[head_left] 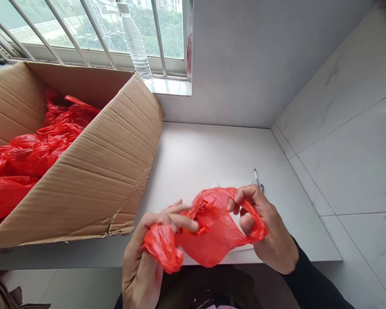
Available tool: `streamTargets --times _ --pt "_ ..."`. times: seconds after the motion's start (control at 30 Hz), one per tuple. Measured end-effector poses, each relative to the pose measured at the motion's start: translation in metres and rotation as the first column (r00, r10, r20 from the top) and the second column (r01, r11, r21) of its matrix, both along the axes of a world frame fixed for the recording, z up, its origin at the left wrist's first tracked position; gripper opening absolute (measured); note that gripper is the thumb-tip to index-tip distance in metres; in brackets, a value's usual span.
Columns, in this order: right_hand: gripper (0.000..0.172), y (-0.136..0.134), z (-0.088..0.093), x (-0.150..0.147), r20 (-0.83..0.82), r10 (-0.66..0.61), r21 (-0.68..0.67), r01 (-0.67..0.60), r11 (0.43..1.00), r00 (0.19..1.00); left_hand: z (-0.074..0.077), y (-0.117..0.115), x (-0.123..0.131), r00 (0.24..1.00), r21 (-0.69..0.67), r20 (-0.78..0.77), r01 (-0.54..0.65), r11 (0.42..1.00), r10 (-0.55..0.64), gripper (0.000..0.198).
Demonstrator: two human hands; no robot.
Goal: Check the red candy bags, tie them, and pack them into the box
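We hold a red plastic bag over the near edge of the bench, our left hand closing its fingers around one bunched end and our right hand pinching the other. Just left, an open cardboard box heaped with more red bags crowds the bench. A pen lies beyond the right hand, and a water bottle stands on the windowsill.

cardboard box of red bags, left | water bottle on sill | pen on table
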State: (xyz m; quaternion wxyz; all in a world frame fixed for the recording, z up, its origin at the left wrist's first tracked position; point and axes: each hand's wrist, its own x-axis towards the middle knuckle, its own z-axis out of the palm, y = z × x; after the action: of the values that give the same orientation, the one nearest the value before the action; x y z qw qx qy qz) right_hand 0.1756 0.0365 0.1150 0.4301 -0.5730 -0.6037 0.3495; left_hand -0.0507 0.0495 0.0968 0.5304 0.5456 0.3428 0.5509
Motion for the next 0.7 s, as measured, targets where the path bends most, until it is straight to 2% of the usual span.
streamTargets --times 0.07,0.13,0.2,0.27,0.33,0.4,0.5,0.6,0.7 --pt "0.042 -0.006 0.009 -0.001 -0.028 0.010 0.015 -0.009 1.000 1.000 0.009 0.006 0.007 0.991 -0.098 0.132 0.050 0.994 -0.036 0.025" --pt "0.030 -0.009 0.018 -0.001 -0.008 -0.001 0.042 0.001 0.999 1.000 0.016 0.012 0.012 0.983 -0.219 0.185 0.022 0.976 0.020 0.029" --pt "0.015 -0.010 0.025 -0.002 0.021 0.004 0.090 -0.006 0.996 1.000 0.020 0.012 0.015 0.988 -0.336 0.123 -0.045 0.941 0.092 0.024" --pt "0.006 -0.010 0.031 -0.004 0.032 0.066 0.123 -0.069 0.990 0.997 0.022 0.004 0.019 0.996 -0.397 -0.040 -0.087 0.914 0.078 0.020" --pt "0.003 -0.009 0.035 -0.009 0.016 0.172 0.126 -0.173 0.977 0.985 0.021 -0.010 0.024 0.972 -0.350 -0.234 -0.077 0.934 -0.008 0.045" --pt "0.011 -0.008 0.037 -0.015 -0.005 0.247 0.123 -0.244 0.962 0.969 0.021 -0.024 0.029 0.913 -0.234 -0.401 -0.023 0.972 -0.075 0.061" --pt "0.019 -0.007 0.039 -0.022 0.001 0.253 0.139 -0.250 0.958 0.968 0.024 -0.027 0.034 0.825 -0.132 -0.525 0.164 0.978 -0.209 0.051" --pt "0.020 -0.006 0.042 -0.025 0.065 0.248 0.195 -0.256 0.947 0.967 0.023 -0.012 0.035 0.750 -0.121 -0.534 0.390 0.913 -0.392 0.031" --pt "0.023 -0.005 0.043 -0.023 0.203 0.203 0.246 -0.251 0.936 0.958 0.007 -0.003 0.036 0.664 -0.140 -0.618 0.434 0.890 -0.421 0.020"
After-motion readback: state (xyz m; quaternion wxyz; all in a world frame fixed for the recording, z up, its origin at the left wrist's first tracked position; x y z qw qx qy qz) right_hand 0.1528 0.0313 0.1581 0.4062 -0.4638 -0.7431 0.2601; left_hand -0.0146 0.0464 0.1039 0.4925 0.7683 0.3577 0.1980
